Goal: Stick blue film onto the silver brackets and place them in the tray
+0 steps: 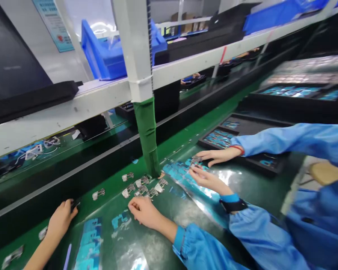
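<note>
My left hand (61,221) is at the green bench's far edge, beside the black rail, with thumb and fingers closed on a small dark part (76,204) whose kind I cannot make out. My right hand (146,213) is over the bench with its fingers curled together; whatever they may hold is hidden. Just beyond it lies a cluster of small silvery metal parts (142,181). A single similar part (98,194) sits between my hands. Below my right hand are loose blue film pieces (120,220), and a sheet of blue film pieces (88,245) lies between my forearms.
A co-worker's hands (210,180) hold a small metal part over more blue film at the right. Black trays (259,127) stand beyond them. A post wrapped in green (146,131) rises from the bench. A purple stick (68,257) lies near my left forearm.
</note>
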Motion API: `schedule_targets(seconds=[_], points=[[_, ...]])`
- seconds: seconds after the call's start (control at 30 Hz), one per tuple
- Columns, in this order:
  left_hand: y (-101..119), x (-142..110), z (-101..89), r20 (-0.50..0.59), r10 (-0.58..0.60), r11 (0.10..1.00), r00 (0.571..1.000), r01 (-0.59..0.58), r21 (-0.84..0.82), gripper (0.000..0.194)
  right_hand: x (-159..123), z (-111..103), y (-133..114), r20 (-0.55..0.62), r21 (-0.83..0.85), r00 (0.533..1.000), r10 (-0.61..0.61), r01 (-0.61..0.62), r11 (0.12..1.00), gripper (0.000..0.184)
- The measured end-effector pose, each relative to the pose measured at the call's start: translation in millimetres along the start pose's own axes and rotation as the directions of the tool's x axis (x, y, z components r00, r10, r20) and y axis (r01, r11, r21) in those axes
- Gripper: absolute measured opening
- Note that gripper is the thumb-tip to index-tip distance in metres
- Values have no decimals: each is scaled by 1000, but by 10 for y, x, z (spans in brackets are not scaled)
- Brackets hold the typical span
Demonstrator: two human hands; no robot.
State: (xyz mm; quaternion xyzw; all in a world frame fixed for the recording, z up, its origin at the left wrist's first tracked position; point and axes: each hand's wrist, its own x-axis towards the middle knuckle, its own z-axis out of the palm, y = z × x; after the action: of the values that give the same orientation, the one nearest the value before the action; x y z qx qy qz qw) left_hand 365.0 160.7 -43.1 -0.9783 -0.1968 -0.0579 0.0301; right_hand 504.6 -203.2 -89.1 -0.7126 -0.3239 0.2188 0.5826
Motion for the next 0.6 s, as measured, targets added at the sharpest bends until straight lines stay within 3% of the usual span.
schedule_targets(seconds=[0.1, 0.2, 0.3, 0.37, 0.43, 0.5, 0.53, 0.57, 0.6], points=[[99, -150, -92, -107, 116, 993, 988, -112, 46, 44, -40, -38, -40, 2, -29, 1000, -12, 12, 1000, 14], [216, -437, -312, -202, 157, 984, 967, -137, 109, 41, -66, -94, -62, 22, -30, 1000, -10, 11, 999, 14], [232, -972, -615, -324, 97, 992, 941, -66, 106, 40, -116, -129, -92, 55, -14, 998, 4, -3, 1000, 17], [174, -1436, -834, -437, -14, 996, 899, 49, 69, 43, -181, -140, -118, 73, -9, 997, 25, -24, 1000, 26], [63, -1926, -1041, -587, -199, 974, 785, 226, -27, 53, -243, -162, -112, 105, -27, 993, 62, -60, 998, 38], [-96, -2413, -1208, -710, -422, 890, 564, 408, -205, 69, -253, -202, -39, 150, -69, 985, 85, -75, 995, 48], [-184, -2654, -1268, -707, -530, 825, 468, 475, -304, 74, -233, -221, 23, 161, -104, 982, 101, -85, 991, 50], [-267, -2889, -1309, -666, -629, 748, 401, 545, -379, 76, -202, -237, 96, 145, -178, 981, 131, -104, 979, 48], [-337, -3116, -1331, -592, -711, 668, 379, 627, -401, 75, -167, -247, 172, 140, -231, 980, 141, -106, 967, 46]])
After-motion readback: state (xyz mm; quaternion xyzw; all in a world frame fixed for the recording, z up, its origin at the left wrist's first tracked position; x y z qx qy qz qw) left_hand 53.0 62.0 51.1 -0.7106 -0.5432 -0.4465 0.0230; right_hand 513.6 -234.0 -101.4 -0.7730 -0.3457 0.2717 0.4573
